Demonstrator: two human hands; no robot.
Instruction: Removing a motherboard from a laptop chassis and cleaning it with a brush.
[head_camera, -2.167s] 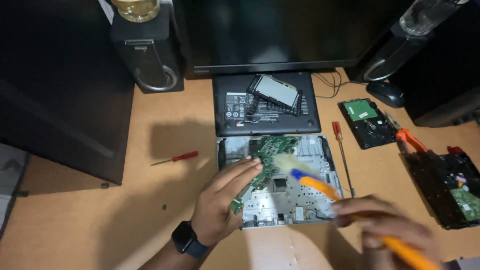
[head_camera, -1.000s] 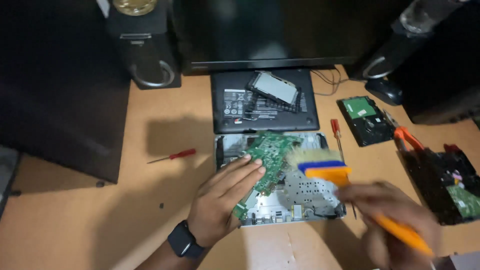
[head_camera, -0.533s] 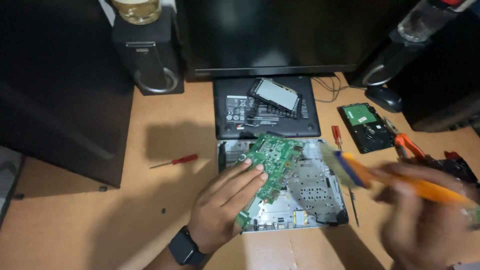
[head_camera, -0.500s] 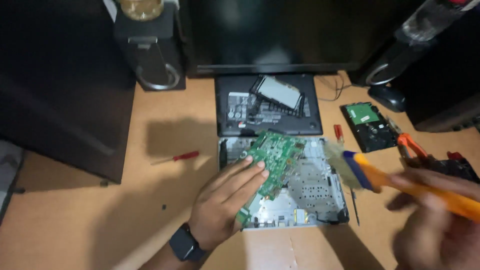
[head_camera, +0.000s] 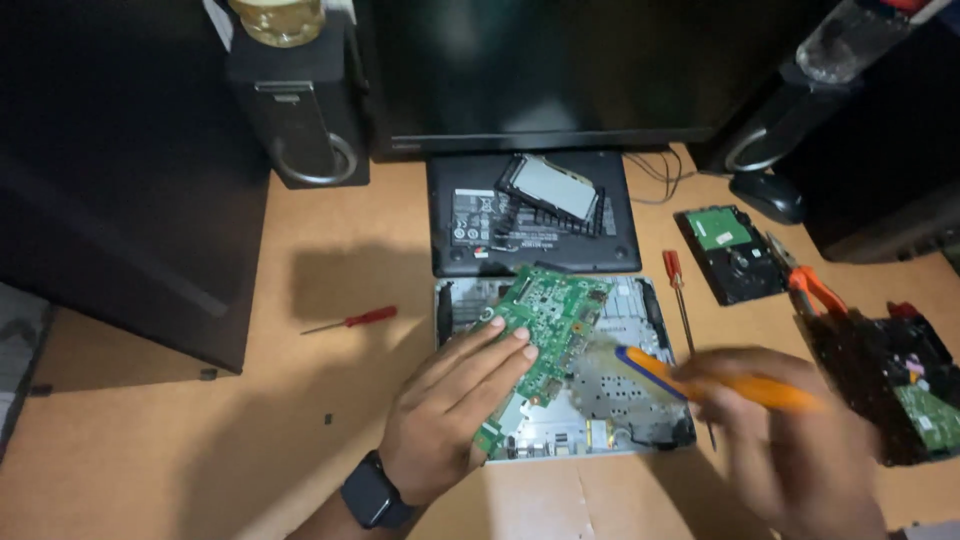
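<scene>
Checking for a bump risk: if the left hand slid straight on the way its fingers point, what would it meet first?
The left hand points up and right, its fingers already on the green circuit board. Beyond that, probably the black laptop base, though depth is unclear.

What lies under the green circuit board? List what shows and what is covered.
Under the green circuit board lies an open silver laptop chassis, its perforated metal plate showing. The left hand and board hide the chassis's left part.
</scene>
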